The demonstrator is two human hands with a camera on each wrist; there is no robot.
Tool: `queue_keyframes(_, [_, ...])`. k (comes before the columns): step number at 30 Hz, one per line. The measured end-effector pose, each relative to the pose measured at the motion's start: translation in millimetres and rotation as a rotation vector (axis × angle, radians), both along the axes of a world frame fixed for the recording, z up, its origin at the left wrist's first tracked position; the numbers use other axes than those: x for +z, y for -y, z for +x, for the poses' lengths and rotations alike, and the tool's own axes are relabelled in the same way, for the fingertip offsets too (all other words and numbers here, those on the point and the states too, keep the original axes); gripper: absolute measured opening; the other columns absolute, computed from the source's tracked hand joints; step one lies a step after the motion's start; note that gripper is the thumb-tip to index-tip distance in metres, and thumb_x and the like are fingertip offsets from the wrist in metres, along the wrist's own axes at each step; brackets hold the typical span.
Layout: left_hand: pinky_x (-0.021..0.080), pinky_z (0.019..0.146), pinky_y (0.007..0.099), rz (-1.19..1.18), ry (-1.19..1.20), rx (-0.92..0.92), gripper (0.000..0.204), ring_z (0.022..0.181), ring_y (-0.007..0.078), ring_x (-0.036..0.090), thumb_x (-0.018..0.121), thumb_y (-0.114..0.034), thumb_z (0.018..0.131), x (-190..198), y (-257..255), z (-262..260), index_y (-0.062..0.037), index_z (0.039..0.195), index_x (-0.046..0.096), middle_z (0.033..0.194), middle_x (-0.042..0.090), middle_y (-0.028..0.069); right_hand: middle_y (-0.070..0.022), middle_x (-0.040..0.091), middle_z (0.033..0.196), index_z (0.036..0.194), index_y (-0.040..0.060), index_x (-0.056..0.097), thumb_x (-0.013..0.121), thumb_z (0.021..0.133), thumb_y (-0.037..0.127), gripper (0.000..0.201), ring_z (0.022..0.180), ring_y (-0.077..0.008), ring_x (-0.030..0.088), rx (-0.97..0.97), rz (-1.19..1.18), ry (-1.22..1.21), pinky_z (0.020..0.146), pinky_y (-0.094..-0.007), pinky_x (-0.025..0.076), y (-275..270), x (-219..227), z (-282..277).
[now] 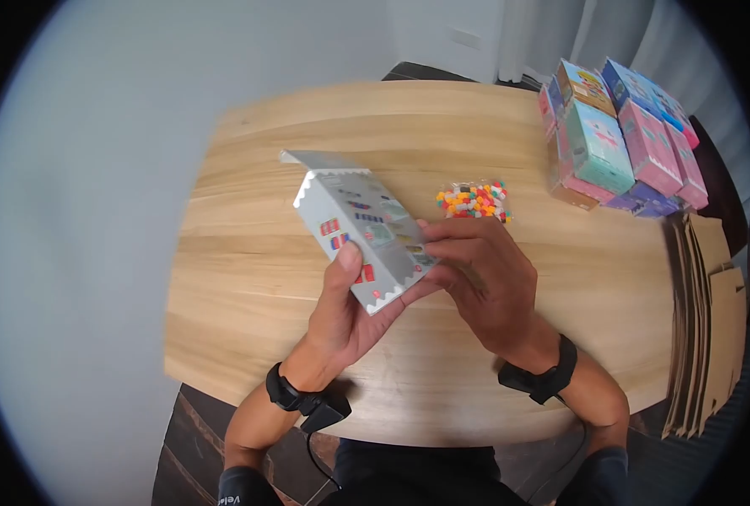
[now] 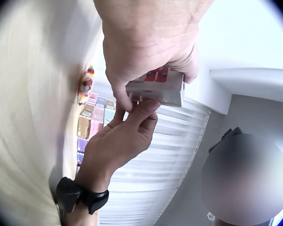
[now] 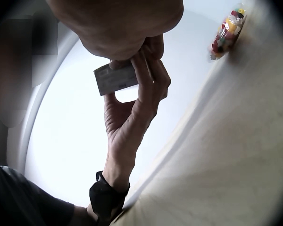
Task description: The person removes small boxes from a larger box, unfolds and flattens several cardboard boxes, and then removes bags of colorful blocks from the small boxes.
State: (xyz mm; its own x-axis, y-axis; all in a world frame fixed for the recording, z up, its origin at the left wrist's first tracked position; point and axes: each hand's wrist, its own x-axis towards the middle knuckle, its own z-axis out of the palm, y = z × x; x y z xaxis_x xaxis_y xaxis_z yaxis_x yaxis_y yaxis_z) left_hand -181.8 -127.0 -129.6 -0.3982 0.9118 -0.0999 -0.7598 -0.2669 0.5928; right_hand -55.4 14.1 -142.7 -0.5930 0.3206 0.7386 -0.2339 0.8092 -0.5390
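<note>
Above the pale wooden tabletop [image 1: 240, 244], my left hand [image 1: 341, 322] grips a grey-and-white printed cardboard box [image 1: 358, 221], its far flap [image 1: 320, 160] raised; rightward, my right hand [image 1: 493, 282] appears to pinch its near end. A clear plastic bag of multicoloured pieces [image 1: 476, 201] lies beyond. I judge I'm working that end; next calls for a steady left hold.

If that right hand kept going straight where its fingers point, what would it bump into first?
Most likely the grey box held by the left hand; the right hand already seems to be at its edge, though exact contact is unclear.
</note>
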Motion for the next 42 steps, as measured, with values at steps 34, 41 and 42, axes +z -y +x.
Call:
queue_keyframes(34, [0.045, 0.11, 0.0523, -1.215, -1.693, 0.689, 0.113, 0.13, 0.0466, 0.05, 0.084, -0.057, 0.077, -60.4, -4.5, -377.0, 0.0005, 0.159, 0.032, 0.138, 0.046, 0.0327, -0.0085, 0.072, 0.108, 0.097, 0.0033, 0.071, 0.071, 0.094, 0.007, 0.005, 0.094, -0.0291, 0.068, 0.356, -0.303, 0.374, 0.082, -0.0396, 0.056, 5.3, -36.1, -6.2])
queue_keyframes(41, [0.031, 0.121, 0.0556, -0.969, -2.041, 0.973, 0.103, 0.146, 0.0501, 0.036, 0.076, -0.053, 0.09, -34.5, -7.1, -324.2, -0.0009, 0.163, 0.025, 0.157, 0.032, 0.0375, -0.0084, 0.072, 0.111, 0.103, 0.0023, 0.07, 0.075, 0.093, 0.009, 0.013, 0.101, -0.0254, 0.069, 0.28, -0.382, 0.334, 0.085, -0.0378, 0.057, 13.2, -25.6, 7.7])
queue_keyframes(42, [0.031, 0.121, 0.0551, -0.761, -2.019, 0.924, 0.091, 0.147, 0.0481, 0.036, 0.072, -0.044, 0.096, -14.9, -12.7, -283.3, -0.002, 0.163, 0.026, 0.159, 0.033, 0.0342, -0.0095, 0.071, 0.112, 0.11, 0.0032, 0.068, 0.078, 0.09, 0.013, 0.024, 0.101, -0.0281, 0.069, 0.102, -0.101, 0.242, 0.085, -0.0405, 0.057, 7.5, -5.7, 14.3])
